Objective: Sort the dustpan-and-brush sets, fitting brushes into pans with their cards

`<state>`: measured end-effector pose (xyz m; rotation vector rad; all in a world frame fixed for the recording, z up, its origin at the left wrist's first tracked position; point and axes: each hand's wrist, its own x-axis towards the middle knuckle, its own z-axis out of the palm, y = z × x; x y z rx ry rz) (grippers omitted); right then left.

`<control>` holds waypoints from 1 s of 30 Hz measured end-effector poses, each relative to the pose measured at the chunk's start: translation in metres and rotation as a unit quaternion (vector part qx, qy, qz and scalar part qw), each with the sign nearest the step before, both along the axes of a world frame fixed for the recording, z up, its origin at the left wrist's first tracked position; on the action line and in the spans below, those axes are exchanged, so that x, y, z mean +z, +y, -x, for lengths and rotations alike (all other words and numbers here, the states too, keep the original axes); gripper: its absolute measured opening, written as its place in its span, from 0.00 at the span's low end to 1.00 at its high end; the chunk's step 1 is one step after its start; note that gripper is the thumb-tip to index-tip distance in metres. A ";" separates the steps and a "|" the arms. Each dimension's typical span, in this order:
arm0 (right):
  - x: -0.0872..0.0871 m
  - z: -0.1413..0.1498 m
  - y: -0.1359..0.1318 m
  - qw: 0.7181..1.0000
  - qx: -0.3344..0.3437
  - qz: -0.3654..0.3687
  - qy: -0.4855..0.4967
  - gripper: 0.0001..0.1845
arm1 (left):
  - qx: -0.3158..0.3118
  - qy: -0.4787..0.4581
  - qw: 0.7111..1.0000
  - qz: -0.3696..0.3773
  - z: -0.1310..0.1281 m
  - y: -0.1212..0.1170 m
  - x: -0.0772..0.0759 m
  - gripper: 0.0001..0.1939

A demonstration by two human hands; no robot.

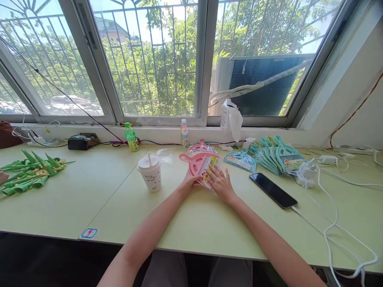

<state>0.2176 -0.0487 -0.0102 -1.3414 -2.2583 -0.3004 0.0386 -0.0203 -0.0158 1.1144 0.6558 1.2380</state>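
A pink dustpan and brush set point(196, 164) with a printed label is tilted up off the table in front of me. My left hand point(190, 178) grips its lower left edge, the fingers partly hidden behind it. Over the label on its right side lies my right hand point(221, 184), fingers stretched and spread, thumb apart. Just behind is another pink set point(202, 146) in clear wrapping. To the right lie a single teal dustpan set point(241, 159) and a row of several more teal and green sets point(279, 155).
A lidded cup with straw point(150, 173) stands left of my hands. Bottles point(131, 137) point(184, 133) stand near the window. At right are a phone point(273, 190), its white cable and a power adapter point(305, 175). Far left, another person's hand point(2, 177) is beside green bundles point(32, 171).
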 end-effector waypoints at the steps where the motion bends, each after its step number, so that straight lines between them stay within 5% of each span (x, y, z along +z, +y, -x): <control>1: 0.000 0.000 0.000 1.000 -0.002 0.003 0.002 0.25 | -0.002 0.003 1.000 -0.001 0.000 -0.001 0.000 0.42; 6: -0.001 0.002 -0.001 0.999 0.008 0.023 0.046 0.26 | 0.005 0.009 1.000 0.002 0.000 -0.003 0.002 0.44; 10: -0.002 0.001 0.004 0.969 -0.034 0.017 0.243 0.33 | 0.006 0.004 1.000 0.006 0.000 -0.003 0.005 0.42; 12: -0.002 -0.002 0.009 0.919 -0.046 0.068 0.387 0.40 | 0.005 0.008 1.000 0.011 0.001 -0.003 0.006 0.40; 14: -0.002 -0.005 0.013 0.845 -0.001 0.196 0.497 0.42 | -0.002 0.011 1.000 0.014 0.001 -0.004 0.007 0.39; 17: -0.003 -0.008 0.016 0.732 0.091 0.358 0.573 0.31 | -0.030 0.010 1.000 0.002 0.001 -0.005 0.008 0.39; 19: -0.003 -0.007 0.017 0.696 0.102 0.381 0.600 0.22 | -0.042 0.017 0.999 -0.004 0.000 -0.006 0.008 0.38; 30: -0.007 -0.008 0.018 0.672 0.086 0.397 0.620 0.13 | -0.063 0.033 0.997 -0.003 0.000 -0.004 0.007 0.35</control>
